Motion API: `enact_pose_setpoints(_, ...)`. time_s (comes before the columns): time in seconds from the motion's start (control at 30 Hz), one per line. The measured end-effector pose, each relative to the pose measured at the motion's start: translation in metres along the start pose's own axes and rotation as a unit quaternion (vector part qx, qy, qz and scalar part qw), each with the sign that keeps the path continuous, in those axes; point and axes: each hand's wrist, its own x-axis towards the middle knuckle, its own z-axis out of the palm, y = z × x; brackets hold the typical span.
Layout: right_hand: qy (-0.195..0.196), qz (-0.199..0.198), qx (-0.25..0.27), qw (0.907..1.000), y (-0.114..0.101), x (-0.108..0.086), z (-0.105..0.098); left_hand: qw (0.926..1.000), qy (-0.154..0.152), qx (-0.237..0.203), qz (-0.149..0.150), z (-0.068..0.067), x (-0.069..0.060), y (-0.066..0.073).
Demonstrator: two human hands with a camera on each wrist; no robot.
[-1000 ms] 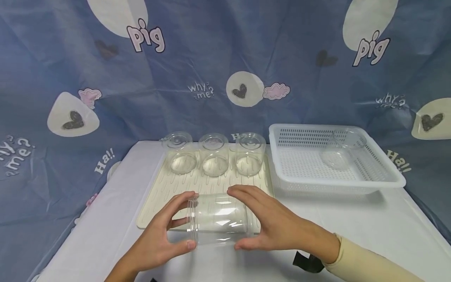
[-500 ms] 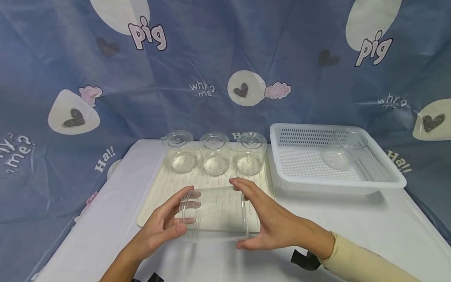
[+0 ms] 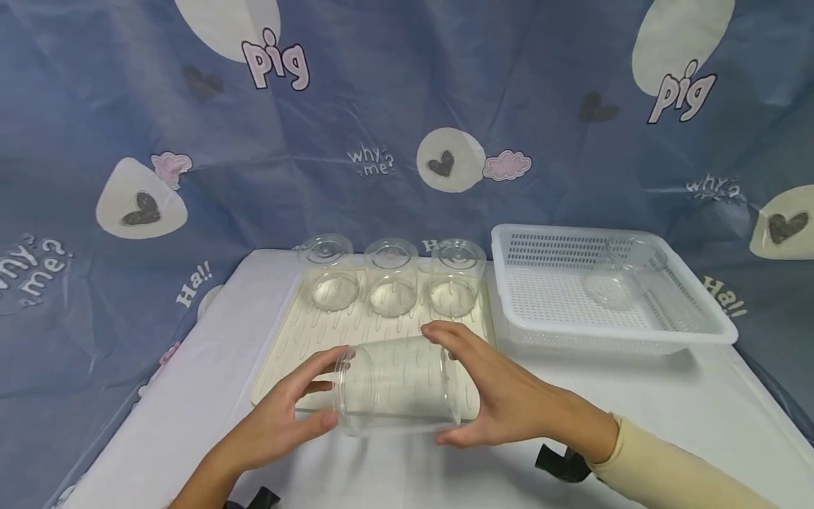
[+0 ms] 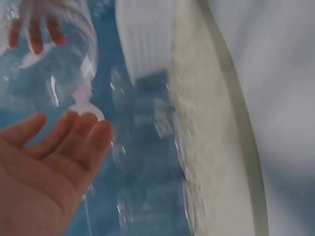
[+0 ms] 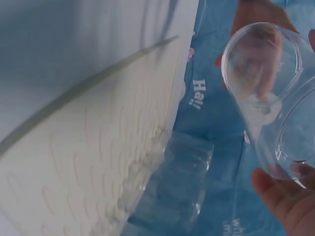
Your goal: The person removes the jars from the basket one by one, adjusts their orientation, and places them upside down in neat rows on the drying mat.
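Observation:
A clear cylindrical jar (image 3: 400,382) lies sideways in the air above the front of a cream drying mat (image 3: 294,353). My right hand (image 3: 509,396) grips its right end, thumb below and fingers above. My left hand (image 3: 280,417) is spread beside the jar's left rim; in the left wrist view, the fingers (image 4: 64,142) stand relaxed and apart from it. Three similar jars, left (image 3: 332,276), middle (image 3: 391,279) and right (image 3: 456,276), stand in a row at the mat's back, bases up. Through the jar's wall, the right wrist view shows my left hand (image 5: 256,54).
A white perforated basket (image 3: 626,336) stands at the back right, holding at least one clear jar (image 3: 613,283). White cloth (image 3: 610,396) covers the table. Behind it hangs a blue patterned curtain (image 3: 547,191). Black straps (image 3: 562,463) are on the wrists.
The jar has tilted and turned between the hands. My left fingers reached around its left end half a second ago and have since drawn back to the rim. The standing jars have not moved.

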Motion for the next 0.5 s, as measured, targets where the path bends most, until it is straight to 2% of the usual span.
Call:
enact_pose_setpoints(0.03,-0.005,0.004,-0.007,1.0000,0.000,0.000,-0.003,0.9988,0.006,0.049,-0.005,-0.002,-0.002,-0.003)
enact_pose_setpoints(0.1,-0.015,0.015,-0.026,0.9994,0.000,0.001,-0.010,0.9894,0.019,0.142,-0.023,-0.007,-0.007,-0.011)
enact_pose_setpoints(0.17,-0.028,0.022,-0.048,0.9982,0.000,0.004,-0.018,0.9704,0.027,0.232,-0.062,-0.013,-0.013,-0.020)
enact_pose_setpoints(0.23,-0.043,0.026,-0.071,0.9962,0.000,0.008,-0.025,0.9509,0.022,0.290,-0.105,-0.020,-0.019,-0.030)
enact_pose_setpoints(0.3,-0.057,0.025,-0.093,0.9937,-0.001,0.014,-0.032,0.9360,0.012,0.324,-0.138,-0.024,-0.024,-0.039)
enact_pose_setpoints(0.33,-0.064,0.023,-0.099,0.9927,-0.001,0.017,-0.035,0.9316,0.006,0.332,-0.148,-0.026,-0.027,-0.044)
enact_pose_setpoints(0.5,-0.086,0.014,-0.125,0.9883,-0.003,0.032,-0.044,0.9256,-0.024,0.339,-0.167,-0.028,-0.031,-0.059)
